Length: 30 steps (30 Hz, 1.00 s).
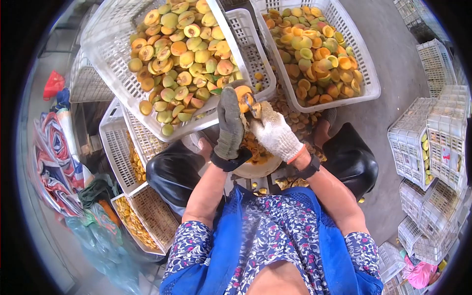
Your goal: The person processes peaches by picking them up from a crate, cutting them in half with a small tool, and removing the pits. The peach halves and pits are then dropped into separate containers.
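My left hand (229, 123), in a grey-green glove, closes on a halved apricot (243, 94) with its orange cut face showing. Against that fruit, my right hand (275, 132) in a white knitted glove grips a small metal tool (250, 105); most of its handle is hidden by the fingers. Both hands meet over a pale tub (258, 169) holding orange apricot pieces. Just beyond the left glove, a tilted white crate (110, 54) is heaped with halved apricots (187, 59), some with pits showing.
At the far right stands a white crate (368, 73) of hollowed apricot halves (314, 54). Between the two crates is a smaller white basket (268, 81). More crates (162, 216) with fruit sit at left, and stacked crates (410, 132) line the right. Striped sheeting (56, 157) lies left.
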Motion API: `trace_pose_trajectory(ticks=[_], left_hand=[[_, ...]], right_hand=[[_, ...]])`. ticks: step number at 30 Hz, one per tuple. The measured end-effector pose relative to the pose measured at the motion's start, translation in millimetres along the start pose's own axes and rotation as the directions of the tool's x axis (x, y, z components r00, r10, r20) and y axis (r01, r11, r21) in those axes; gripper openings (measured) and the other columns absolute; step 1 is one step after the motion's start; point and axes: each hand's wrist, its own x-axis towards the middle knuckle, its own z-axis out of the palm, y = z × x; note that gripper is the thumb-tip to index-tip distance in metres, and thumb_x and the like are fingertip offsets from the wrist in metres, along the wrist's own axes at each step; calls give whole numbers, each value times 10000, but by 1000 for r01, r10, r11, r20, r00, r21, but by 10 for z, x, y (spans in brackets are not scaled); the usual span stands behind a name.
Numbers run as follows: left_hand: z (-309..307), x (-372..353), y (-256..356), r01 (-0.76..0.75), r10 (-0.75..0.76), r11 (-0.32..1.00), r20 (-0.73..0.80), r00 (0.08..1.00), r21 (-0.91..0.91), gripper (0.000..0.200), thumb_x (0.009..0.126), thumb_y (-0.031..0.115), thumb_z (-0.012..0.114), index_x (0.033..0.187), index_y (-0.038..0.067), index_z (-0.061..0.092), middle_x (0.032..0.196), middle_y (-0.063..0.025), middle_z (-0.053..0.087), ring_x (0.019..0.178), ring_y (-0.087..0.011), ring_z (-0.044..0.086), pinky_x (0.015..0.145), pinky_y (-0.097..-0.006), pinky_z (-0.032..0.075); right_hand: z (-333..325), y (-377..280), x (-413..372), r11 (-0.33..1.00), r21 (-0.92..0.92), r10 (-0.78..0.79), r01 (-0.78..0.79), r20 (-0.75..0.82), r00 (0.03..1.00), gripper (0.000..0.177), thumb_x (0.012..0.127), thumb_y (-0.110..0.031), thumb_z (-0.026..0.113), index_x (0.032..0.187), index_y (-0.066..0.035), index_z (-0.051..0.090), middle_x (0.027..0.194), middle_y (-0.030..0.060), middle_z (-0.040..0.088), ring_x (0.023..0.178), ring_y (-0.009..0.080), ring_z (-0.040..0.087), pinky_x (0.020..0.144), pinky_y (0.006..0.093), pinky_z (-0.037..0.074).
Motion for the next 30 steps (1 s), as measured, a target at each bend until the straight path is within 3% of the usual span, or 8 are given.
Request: trace_pose_trajectory(ticks=[10, 12, 16, 17, 19, 25, 27, 30], left_hand=[[24, -81, -81, -499, 473, 576, 234, 849, 647, 440, 1050, 301, 261, 1206, -27, 510, 1037, -127, 594, 981, -207, 571, 859, -341, 484], [42, -27, -90, -300, 286, 909, 91, 954, 289, 429, 1022, 346, 364, 1147, -25, 538, 1013, -118, 608, 927, -177, 581, 828, -302, 477], [-69, 18, -109, -520, 446, 618, 283, 849, 589, 456, 1021, 366, 365, 1172, -30, 534, 1043, -130, 615, 958, -193, 588, 852, -316, 489], [-96, 55, -15, -208, 145, 929, 216, 965, 306, 473, 1019, 387, 370, 1178, -27, 535, 1052, -136, 616, 976, -202, 592, 859, -329, 499], [-21, 37, 192, 346, -313, 918, 182, 932, -196, 502, 1009, 438, 402, 1160, -18, 548, 1046, -145, 626, 967, -222, 621, 859, -359, 532], [47, -43, 285, 33, -55, 991, 172, 983, 131, 489, 1008, 449, 410, 933, 8, 605, 897, -138, 644, 842, -213, 648, 764, -333, 548], [33, -61, 257, 33, -60, 983, 149, 987, 181, 493, 1009, 451, 406, 900, 14, 607, 874, -138, 644, 823, -213, 644, 746, -327, 545], [48, -92, 224, 58, -65, 998, 308, 949, 33, 479, 1004, 448, 421, 874, 22, 597, 833, -120, 640, 768, -209, 635, 722, -329, 536]], right_hand=[[-103, 60, 64, 890, 430, 138, -155, 71, 988, 174, 856, -147, 566, 945, -7, 617, 870, 163, 609, 778, 290, 633, 647, 385, 504], [-424, 80, 233, 104, 643, 243, -758, 723, 647, 238, 862, -209, 558, 981, -7, 601, 746, 73, 601, 669, 179, 610, 593, 334, 484], [-516, 150, 216, -237, 558, 148, -795, 830, 538, 178, 869, -184, 567, 929, -26, 621, 666, 14, 579, 524, 99, 522, 481, 256, 426], [-504, 160, 201, -210, 549, 142, -809, 836, 531, 208, 880, -206, 557, 943, -17, 616, 668, 35, 584, 530, 114, 544, 490, 272, 439], [-425, 106, 202, -84, 555, 195, -828, 824, 533, 239, 872, -236, 574, 988, -29, 596, 666, 22, 560, 490, 111, 521, 455, 264, 432], [268, 79, -65, 499, 740, 284, -452, 353, 891, 241, 872, -251, 584, 996, -45, 602, 691, 18, 567, 492, 101, 517, 443, 248, 439], [-234, 29, 99, -192, 551, 37, -812, 831, 555, 229, 873, -257, 611, 981, -55, 624, 711, 12, 593, 518, 80, 529, 459, 226, 435], [-316, -61, 72, -307, 529, -7, -792, 830, 557, 222, 866, -286, 644, 895, -67, 623, 691, -7, 584, 508, 64, 524, 437, 222, 423]])
